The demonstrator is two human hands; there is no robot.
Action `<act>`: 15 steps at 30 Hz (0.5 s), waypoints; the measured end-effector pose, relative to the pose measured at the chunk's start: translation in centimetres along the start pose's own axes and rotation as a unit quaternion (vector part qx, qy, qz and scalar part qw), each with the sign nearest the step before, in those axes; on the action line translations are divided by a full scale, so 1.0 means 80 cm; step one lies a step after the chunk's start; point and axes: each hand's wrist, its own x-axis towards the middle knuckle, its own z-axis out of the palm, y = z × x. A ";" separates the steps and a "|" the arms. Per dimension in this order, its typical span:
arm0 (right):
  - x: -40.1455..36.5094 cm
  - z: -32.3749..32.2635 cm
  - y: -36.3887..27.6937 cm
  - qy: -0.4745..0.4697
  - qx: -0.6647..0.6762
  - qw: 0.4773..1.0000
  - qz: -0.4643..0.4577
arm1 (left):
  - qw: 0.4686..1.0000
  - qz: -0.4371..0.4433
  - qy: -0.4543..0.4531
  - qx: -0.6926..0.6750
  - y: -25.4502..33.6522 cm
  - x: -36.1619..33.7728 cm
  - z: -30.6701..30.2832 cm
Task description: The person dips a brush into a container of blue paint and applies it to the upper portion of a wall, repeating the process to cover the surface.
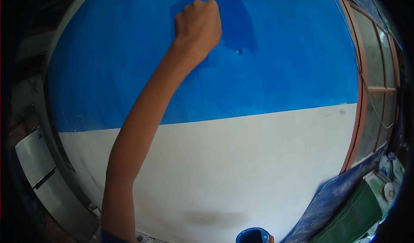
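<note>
My left hand (198,25) is raised against the blue upper part of the wall (129,62), closed in a fist with its back toward me. Whatever it grips is hidden behind the fingers. Darker, wet-looking blue patches (235,21) surround the fist on the wall. At the bottom edge, a blue-rimmed paint cup (246,230) with a dark inside is partly in view. A small part of my right hand (271,239) shows at the cup's right side, holding it; most of that hand is out of frame.
Below the blue, the wall is white (241,157). A small hole or plug (239,52) sits in the blue area. To the right are a brown-framed window (362,88), a hanging cord and a green container (353,213). A grey refrigerator (56,191) stands at left.
</note>
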 end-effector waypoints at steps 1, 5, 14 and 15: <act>0.001 0.003 0.001 -0.001 0.000 1.000 0.000 | 1.000 0.004 0.002 0.000 0.006 -0.011 -0.006; -0.009 0.018 0.009 0.000 0.001 1.000 0.002 | 0.994 0.012 -0.106 0.004 0.026 -0.047 -0.026; -0.041 0.053 0.000 0.028 -0.002 1.000 -0.006 | 0.993 0.006 -0.119 0.005 -0.032 -0.009 -0.085; -0.045 0.056 -0.003 0.035 -0.006 0.999 -0.008 | 0.992 -0.027 -0.123 0.000 -0.033 0.012 -0.101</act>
